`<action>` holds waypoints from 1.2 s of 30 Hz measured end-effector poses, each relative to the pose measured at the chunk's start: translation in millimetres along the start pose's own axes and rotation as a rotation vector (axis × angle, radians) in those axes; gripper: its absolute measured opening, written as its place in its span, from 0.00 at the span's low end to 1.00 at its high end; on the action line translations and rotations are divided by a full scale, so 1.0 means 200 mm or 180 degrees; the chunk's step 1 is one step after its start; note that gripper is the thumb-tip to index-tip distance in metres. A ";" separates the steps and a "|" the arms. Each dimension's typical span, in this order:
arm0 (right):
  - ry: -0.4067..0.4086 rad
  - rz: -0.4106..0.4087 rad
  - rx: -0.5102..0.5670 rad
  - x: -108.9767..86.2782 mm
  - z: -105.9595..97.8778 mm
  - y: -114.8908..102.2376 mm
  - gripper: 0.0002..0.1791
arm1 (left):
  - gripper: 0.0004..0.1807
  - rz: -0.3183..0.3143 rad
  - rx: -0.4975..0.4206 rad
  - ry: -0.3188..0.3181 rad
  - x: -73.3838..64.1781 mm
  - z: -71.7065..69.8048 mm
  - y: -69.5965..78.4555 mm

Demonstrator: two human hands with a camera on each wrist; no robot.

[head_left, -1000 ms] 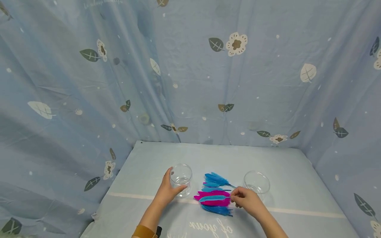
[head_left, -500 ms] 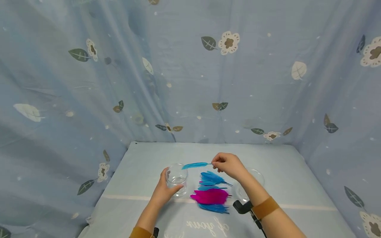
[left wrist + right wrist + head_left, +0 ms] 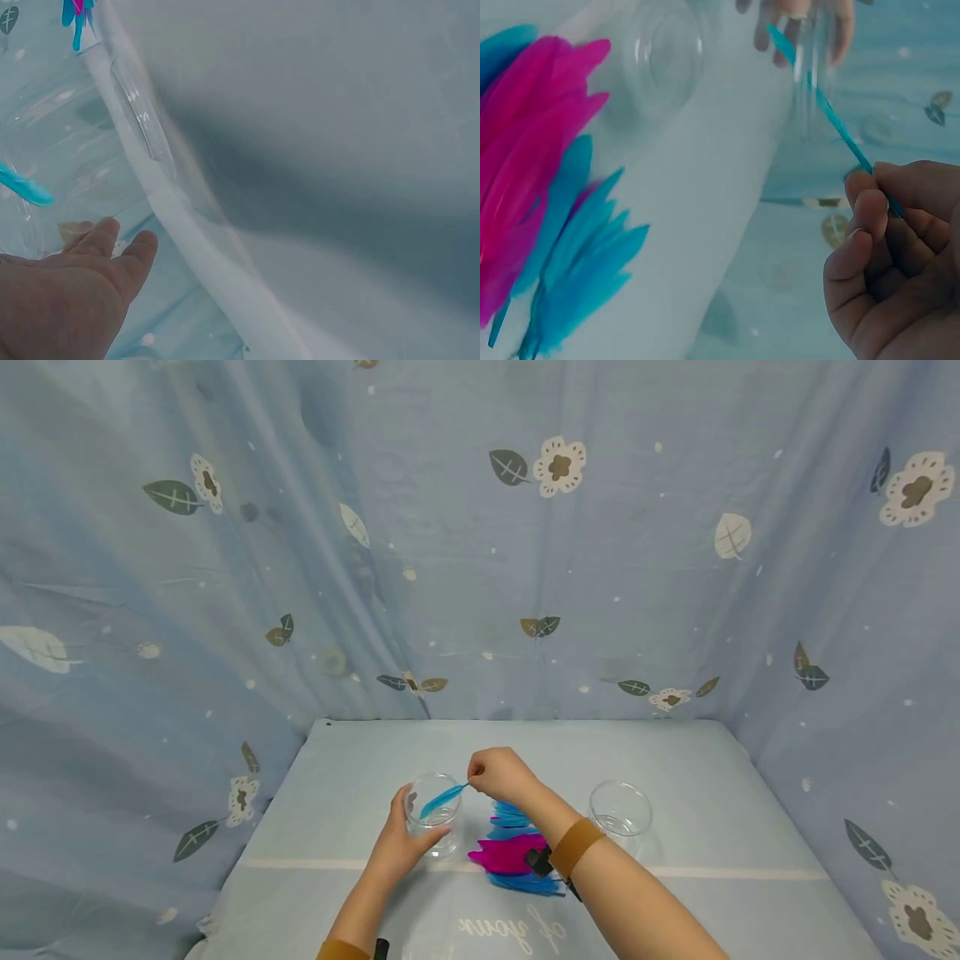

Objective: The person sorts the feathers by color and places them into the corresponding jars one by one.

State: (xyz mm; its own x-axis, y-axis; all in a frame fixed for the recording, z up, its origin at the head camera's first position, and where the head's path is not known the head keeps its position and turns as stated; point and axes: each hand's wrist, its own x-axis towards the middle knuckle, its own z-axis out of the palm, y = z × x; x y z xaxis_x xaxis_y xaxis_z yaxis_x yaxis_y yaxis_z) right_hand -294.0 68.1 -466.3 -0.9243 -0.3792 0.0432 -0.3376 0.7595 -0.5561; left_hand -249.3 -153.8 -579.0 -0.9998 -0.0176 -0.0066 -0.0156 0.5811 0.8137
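A clear cup (image 3: 450,821) stands on the cloth-covered table, left of centre. My left hand (image 3: 396,845) grips its side, thumb in front and fingers round the far left. In the left wrist view the see-through wall of the cup spreads past the fingers. Up at the rim, my right hand (image 3: 500,774) pinches a blue feather (image 3: 441,802) by its quill, thumb against fingertips. The feather slants down to the left, its vane overlapping the cup's mouth. Seen from the right wrist, the quill end of the feather (image 3: 847,139) sits between thumb and index finger.
Pink feathers (image 3: 504,855) lie right of the cup, with blue feathers (image 3: 517,883) in front and more blue ones (image 3: 510,814) behind. My right forearm hangs over part of them. A second clear cup (image 3: 621,814) stands at the right. A patterned curtain (image 3: 450,568) walls the table's back.
My right hand has lifted one blue feather from on top of the pink ones and carried it left to the held cup, tipping it downward. The left hand keeps its grip.
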 end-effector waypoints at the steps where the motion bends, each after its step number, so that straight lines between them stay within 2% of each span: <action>1: -0.0003 0.0004 -0.0051 0.01 0.01 -0.01 0.06 | 0.62 0.0022 -0.0004 0.0002 0.00 0.00 0.00; 4: 0.0000 0.0012 -0.0147 0.02 0.05 -0.02 0.06 | 0.62 0.0064 -0.0036 -0.0004 0.00 0.00 0.00; 8: -0.0058 0.0024 -0.0114 0.02 0.08 -0.03 0.06 | 0.61 0.0093 -0.0076 -0.0001 0.01 0.01 0.00; 19: -0.0104 -0.0226 -0.0254 0.05 0.17 -0.10 0.06 | 0.59 0.0106 0.0004 -0.0029 0.00 0.00 0.00; 23: -0.0178 -0.0278 -0.0459 0.06 0.21 -0.15 0.05 | 0.58 0.0116 -0.0021 -0.0050 0.00 -0.01 0.00; 30: -0.0263 -0.0220 -0.1074 0.06 0.26 -0.18 0.04 | 0.60 0.0163 -0.0038 -0.0056 -0.01 -0.01 -0.01; 36: -0.0281 -0.0190 -0.1071 0.04 0.25 -0.17 0.05 | 0.60 0.0155 -0.0060 -0.0024 -0.01 -0.01 -0.01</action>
State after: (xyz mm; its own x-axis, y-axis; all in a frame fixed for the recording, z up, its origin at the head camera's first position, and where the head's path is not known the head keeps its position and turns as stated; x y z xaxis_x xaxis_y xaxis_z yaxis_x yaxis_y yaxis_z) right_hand -280.5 12.3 -487.7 -0.8871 -0.4613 -0.0126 -0.4440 0.8606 -0.2495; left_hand -247.6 -157.5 -579.7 -0.9994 0.0167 0.0289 0.0333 0.5658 0.8239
